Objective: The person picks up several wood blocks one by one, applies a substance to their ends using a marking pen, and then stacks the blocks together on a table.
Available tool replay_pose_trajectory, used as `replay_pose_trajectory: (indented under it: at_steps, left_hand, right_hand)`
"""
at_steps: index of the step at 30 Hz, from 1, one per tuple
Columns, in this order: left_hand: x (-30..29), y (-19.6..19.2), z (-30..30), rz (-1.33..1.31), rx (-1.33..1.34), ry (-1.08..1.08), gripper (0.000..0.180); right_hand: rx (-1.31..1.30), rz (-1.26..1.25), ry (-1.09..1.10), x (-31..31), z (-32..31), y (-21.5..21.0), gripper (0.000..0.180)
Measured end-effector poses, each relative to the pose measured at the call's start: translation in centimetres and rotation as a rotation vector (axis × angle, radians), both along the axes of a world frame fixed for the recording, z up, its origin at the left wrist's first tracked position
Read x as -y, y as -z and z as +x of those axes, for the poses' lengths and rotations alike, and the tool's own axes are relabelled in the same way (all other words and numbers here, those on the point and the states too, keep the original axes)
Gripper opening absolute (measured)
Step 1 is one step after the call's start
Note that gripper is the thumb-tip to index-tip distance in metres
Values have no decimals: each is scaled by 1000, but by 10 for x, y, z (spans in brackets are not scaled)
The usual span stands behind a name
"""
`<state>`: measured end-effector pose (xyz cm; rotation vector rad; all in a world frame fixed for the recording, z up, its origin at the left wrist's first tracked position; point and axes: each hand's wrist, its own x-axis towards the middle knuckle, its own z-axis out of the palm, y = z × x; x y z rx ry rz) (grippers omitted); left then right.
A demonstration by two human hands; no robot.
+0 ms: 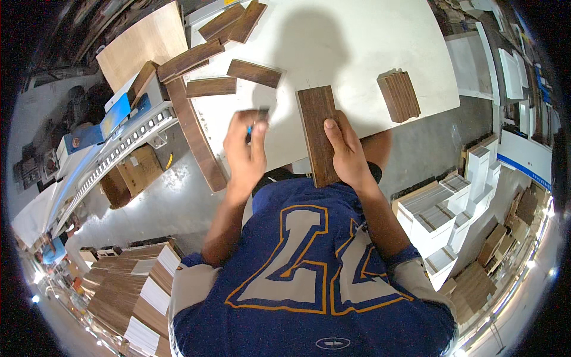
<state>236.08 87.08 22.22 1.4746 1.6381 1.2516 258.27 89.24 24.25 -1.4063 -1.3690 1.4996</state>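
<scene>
A dark brown wooden board (316,131) stands lengthwise in front of me over the table's near edge. My right hand (348,146) grips it by its right side, thumb on the upper face. To its left, my left hand (245,149) is raised and closed on a small dark object (263,113) with a bit of blue showing between the fingers. Motion blurs that object, and I cannot make out its kind. The left hand is apart from the board.
Several loose brown wooden pieces (254,72) lie at the left of the white table (392,35). A neat stack of similar pieces (398,96) sits at the right. Left of the table is a conveyor-like metal rail (128,134); white boxes (437,208) stand at the lower right.
</scene>
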Motion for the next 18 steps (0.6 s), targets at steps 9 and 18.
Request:
replay_pose_trajectory:
  at_steps: [9,18]
  left_hand:
    - [22,11,31,234,-228,369,24]
    - [-59,-8,4,133,-331,-76,12]
  right_hand:
    - [55,55,35,-5,-3,-6,50]
    - [26,39,-158,4,8,-2,52]
